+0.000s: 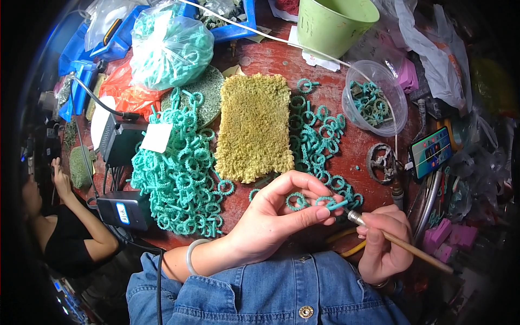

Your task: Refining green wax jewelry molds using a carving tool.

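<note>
My left hand [279, 216] pinches small turquoise beaded ring pieces [297, 200], one with a short rod sticking out to the right. My right hand [384, 244] grips a slim wooden-handled tool [420, 253]; its metal end is just right of the held pieces, and I cannot tell whether it touches them. A yellow-green textured pad [253, 124] lies beyond my hands, between a large heap of similar turquoise pieces [170, 187] on the left and a looser pile [317, 135] on the right. A white square card [157, 137] rests on the left heap.
A clear round tub [390, 114] of small pieces, a green bucket [336, 21], a tied bag [168, 54] and a blue tray [238, 24] stand farther back. A propped phone [430, 151] is right, dark devices [124, 141] left. A co-worker's arm [95, 235] shows at far left.
</note>
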`<state>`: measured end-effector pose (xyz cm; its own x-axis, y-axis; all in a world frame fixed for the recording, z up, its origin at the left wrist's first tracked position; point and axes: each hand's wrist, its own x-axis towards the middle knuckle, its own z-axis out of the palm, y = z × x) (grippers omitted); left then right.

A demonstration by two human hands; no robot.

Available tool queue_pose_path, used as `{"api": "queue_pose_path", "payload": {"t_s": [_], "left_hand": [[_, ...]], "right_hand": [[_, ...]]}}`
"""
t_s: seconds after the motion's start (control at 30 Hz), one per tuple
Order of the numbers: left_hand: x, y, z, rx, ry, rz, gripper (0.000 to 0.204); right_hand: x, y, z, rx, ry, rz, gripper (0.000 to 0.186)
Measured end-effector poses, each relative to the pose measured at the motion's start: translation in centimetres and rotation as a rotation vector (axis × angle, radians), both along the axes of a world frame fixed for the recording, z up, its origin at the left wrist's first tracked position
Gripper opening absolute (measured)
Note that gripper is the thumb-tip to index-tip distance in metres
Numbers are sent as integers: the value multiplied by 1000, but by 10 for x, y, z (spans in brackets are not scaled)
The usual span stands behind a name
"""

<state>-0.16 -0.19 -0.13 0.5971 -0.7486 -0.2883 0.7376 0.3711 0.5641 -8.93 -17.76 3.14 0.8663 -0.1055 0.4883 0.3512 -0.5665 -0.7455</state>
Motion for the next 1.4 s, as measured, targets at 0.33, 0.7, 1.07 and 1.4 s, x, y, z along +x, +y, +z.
{"api": "queue_pose_path", "payload": {"t_s": [0.33,0.7,1.07,1.4], "left_hand": [[0,-1,1,28,-36,-36,22],[2,0,8,67,-149,-81,35],[3,3,5,58,-127,-134,39],[2,4,4,71,-153,-114,38]], "right_hand": [[-2,16,-4,251,185,-221,17],[-2,10,-13,344,170,19,32],[-1,11,-11,201,121,-37,34],[0,15,-10,233,201,-89,31]]}}
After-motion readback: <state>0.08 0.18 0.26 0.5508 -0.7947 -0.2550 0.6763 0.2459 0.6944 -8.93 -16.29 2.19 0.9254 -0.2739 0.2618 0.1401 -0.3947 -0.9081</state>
